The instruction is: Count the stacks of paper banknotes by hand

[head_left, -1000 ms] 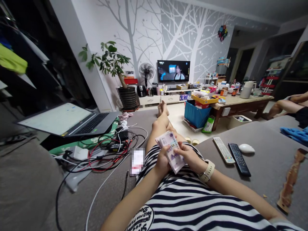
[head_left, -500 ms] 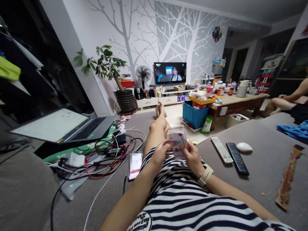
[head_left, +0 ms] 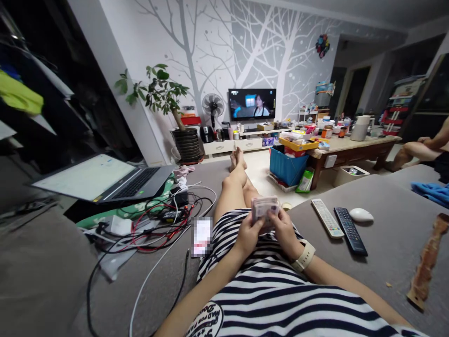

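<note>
A stack of banknotes (head_left: 264,207) is held up over my lap, its pale purplish printed face toward me. My left hand (head_left: 248,229) grips the stack's lower left side, thumb on the front. On the right side, my right hand (head_left: 283,228) also has its thumb pressed on the front of the notes. The fingers behind the stack are mostly hidden. A pale watch (head_left: 304,256) is on my right wrist. Beside my left thigh lies a phone (head_left: 202,236) with a lit, blurred screen.
An open laptop (head_left: 129,182) and tangled cables (head_left: 157,224) lie on the sofa at left. At right are a white remote (head_left: 327,218), a black remote (head_left: 350,230), and a white mouse (head_left: 361,215). A person's bent leg (head_left: 409,153) shows at far right.
The banknotes have tipped from upright to a flatter, lower-looking angle. My left hand has shifted right, nearer my right hand, and now pinches the bottom edge. The whole view has shifted slightly.
</note>
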The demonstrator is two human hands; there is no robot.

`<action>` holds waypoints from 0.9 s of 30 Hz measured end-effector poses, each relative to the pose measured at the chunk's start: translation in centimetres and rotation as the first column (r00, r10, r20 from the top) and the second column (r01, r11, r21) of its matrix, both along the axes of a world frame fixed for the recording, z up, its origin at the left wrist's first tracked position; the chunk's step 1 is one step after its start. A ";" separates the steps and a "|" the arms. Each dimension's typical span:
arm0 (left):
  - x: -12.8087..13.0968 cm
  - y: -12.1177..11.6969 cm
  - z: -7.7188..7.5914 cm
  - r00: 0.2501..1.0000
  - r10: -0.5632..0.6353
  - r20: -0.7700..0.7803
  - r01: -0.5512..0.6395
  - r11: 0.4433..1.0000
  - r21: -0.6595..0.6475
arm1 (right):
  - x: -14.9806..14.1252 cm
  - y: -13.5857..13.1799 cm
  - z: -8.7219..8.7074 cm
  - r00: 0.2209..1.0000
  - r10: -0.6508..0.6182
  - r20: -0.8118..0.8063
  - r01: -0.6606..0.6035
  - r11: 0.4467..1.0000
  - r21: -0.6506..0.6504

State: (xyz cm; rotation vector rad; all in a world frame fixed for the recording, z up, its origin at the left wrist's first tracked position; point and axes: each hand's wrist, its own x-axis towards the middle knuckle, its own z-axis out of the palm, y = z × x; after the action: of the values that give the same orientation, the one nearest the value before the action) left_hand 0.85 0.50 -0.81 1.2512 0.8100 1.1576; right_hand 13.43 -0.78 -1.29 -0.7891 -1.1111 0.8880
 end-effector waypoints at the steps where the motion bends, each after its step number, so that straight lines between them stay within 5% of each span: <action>1: 0.1 0.1 -0.5 0.999 -0.039 0.020 0.040 0.997 -0.072 | -0.1 0.3 -0.3 0.998 0.002 -0.062 -0.005 0.998 -0.061; 6: 0.6 1.2 -2.2 0.994 -0.098 0.056 0.111 0.939 -0.326 | 0.1 1.6 -1.8 0.979 0.002 -0.206 -0.055 0.965 -0.256; 16: 0.9 0.5 -2.8 0.988 -0.125 0.086 0.144 0.953 -0.267 | 0.3 1.1 -1.8 0.982 -0.006 -0.191 -0.052 0.953 -0.300; 27: 0.6 -0.4 -1.8 0.987 -0.128 0.102 0.151 0.953 -0.264 | 0.2 1.1 -1.8 0.979 -0.027 -0.204 -0.040 0.948 -0.316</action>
State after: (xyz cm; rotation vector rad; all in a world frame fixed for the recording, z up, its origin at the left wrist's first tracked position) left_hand 1.40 0.15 -2.61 1.0089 0.7759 0.9430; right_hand 13.61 0.29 -3.13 -0.9337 -0.7968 1.1461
